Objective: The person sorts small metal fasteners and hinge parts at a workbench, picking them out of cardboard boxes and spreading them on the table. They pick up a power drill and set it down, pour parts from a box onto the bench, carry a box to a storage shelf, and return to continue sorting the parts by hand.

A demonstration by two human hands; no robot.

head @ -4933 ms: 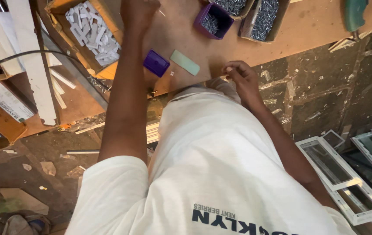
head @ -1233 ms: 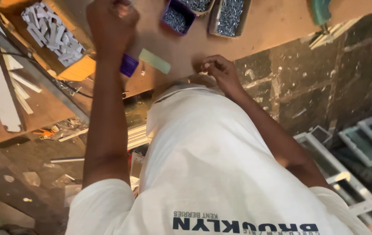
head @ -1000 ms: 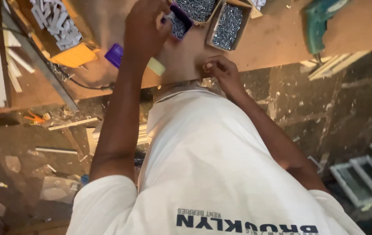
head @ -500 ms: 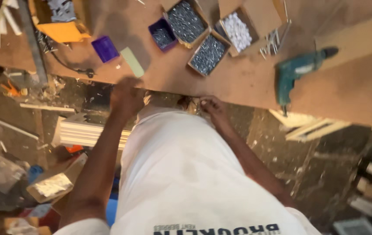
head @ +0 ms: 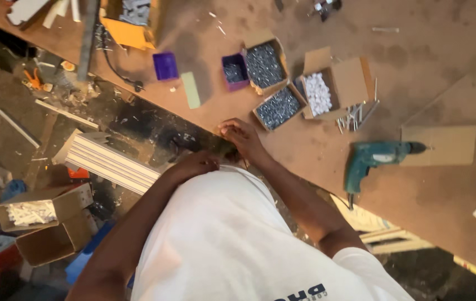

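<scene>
The right hand (head: 240, 136) rests on the near edge of the brown workboard (head: 316, 150), fingers curled together, whether pinching anything I cannot tell; the left hand (head: 196, 165) sits loosely closed just below it at the white shirt (head: 232, 239); cartons of screws (head: 278, 108) lie near; a teal drill (head: 374, 159) farther right

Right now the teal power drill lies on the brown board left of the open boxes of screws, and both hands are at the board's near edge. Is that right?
Not quite. In the head view the teal power drill lies to the right of the open boxes of screws, not left. The rest holds: it lies on the brown board, and the left hand and right hand are at the board's near edge.
</scene>
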